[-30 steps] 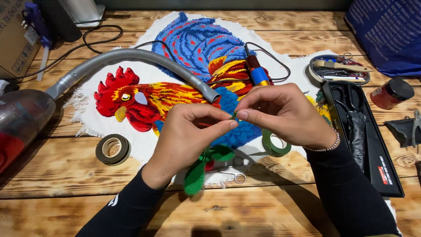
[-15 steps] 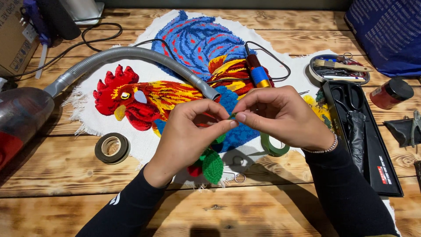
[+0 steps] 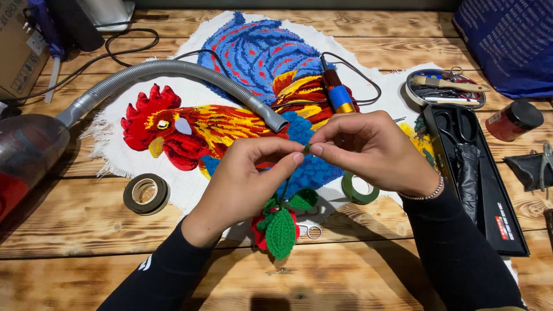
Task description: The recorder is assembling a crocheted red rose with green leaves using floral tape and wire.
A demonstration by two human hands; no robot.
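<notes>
Plank wooden table (image 3: 69,253), scorched grain, dim workshop light. One tufted rooster rug (image 3: 230,98) spread across it, red, blue and yellow on white backing. One grey ribbed vacuum hose (image 3: 173,72) curves over the rug. One black tray (image 3: 478,178) with scissors at right, one oval tin (image 3: 444,89) of tools, one red jar (image 3: 512,120). Two tape rolls: brown one (image 3: 146,193), green one (image 3: 359,189). Left hand (image 3: 245,178) and right hand (image 3: 374,151) meet fingertip to fingertip, both pinched tight on the top of a thin green stem. One crocheted flower (image 3: 279,227), red with green leaves, hangs below the left hand, just above the table.
</notes>
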